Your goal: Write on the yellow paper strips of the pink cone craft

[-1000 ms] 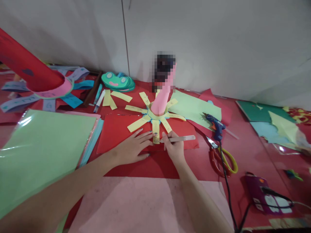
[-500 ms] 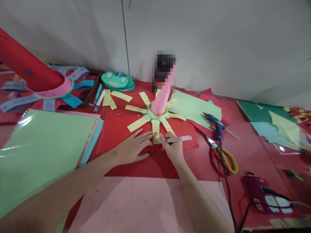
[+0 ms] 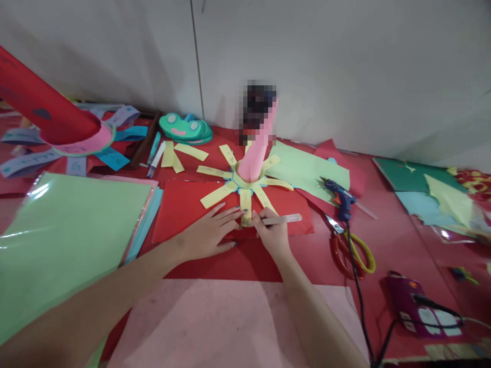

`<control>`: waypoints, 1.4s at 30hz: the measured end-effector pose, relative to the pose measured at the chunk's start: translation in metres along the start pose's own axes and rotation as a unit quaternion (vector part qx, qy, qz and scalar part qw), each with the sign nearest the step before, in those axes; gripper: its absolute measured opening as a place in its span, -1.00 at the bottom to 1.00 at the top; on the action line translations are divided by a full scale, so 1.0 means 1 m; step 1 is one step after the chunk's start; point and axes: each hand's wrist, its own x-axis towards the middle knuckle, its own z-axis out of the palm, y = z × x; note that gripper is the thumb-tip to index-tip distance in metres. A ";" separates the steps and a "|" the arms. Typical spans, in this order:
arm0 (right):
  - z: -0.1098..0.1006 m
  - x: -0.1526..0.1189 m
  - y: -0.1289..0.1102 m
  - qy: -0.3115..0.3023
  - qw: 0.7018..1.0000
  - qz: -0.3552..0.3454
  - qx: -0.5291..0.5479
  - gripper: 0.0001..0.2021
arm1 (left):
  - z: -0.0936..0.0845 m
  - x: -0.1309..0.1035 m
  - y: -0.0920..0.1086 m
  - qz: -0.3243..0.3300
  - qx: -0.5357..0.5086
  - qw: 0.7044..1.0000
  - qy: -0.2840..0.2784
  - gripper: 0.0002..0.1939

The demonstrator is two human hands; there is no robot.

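Observation:
My right hand [image 3: 273,232] is closed around a pale pen [image 3: 286,219], its tip end at the lower part of a yellow paper strip [image 3: 246,202]. My left hand [image 3: 210,232] lies flat with fingers stretched out, its fingertips at the left edge of that same strip. The strip is one of several, some with writing, that spread like petals around the base of a pink paper cone [image 3: 253,161]. Under the strips and my fingers lies a red sheet [image 3: 184,209]. The pen's tip is hidden by my fingers.
To the right are a blue glue gun [image 3: 345,199], scissors [image 3: 355,255] and a purple power box [image 3: 410,304] with cables. Left stand a red paper cone [image 3: 49,102] and green sheets [image 3: 76,225]. Green frog cutouts [image 3: 186,130] lie behind, near the wall; a pink sheet [image 3: 230,322] is in front.
The pen in my right hand has shifted very slightly to the left. My left hand stays on the strip, and the other things look the same.

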 end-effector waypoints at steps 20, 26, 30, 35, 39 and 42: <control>-0.001 0.003 -0.003 0.007 0.999 -0.033 -0.010 -0.65 | 0.004 -0.001 -0.001 0.006 0.019 1.000 0.016 -0.77; -0.001 0.002 0.000 0.019 1.000 -0.011 -0.001 -0.65 | 0.004 -0.001 -0.001 0.003 0.009 1.000 0.025 -0.77; -0.002 0.002 -0.002 0.021 1.000 0.006 0.002 -0.64 | 0.003 -0.001 -0.001 0.004 0.003 1.000 0.024 -0.78; -0.002 0.001 -0.003 0.017 1.000 0.007 0.000 -0.64 | 0.004 -0.001 0.000 0.001 0.004 1.000 0.016 -0.77; -0.001 0.000 -0.002 0.017 1.000 0.004 -0.005 -0.65 | 0.005 -0.001 -0.001 0.003 0.004 1.000 0.021 -0.76; -0.001 0.000 -0.002 0.015 1.000 0.003 -0.011 -0.66 | 0.005 0.000 -0.002 0.004 0.003 1.000 0.022 -0.76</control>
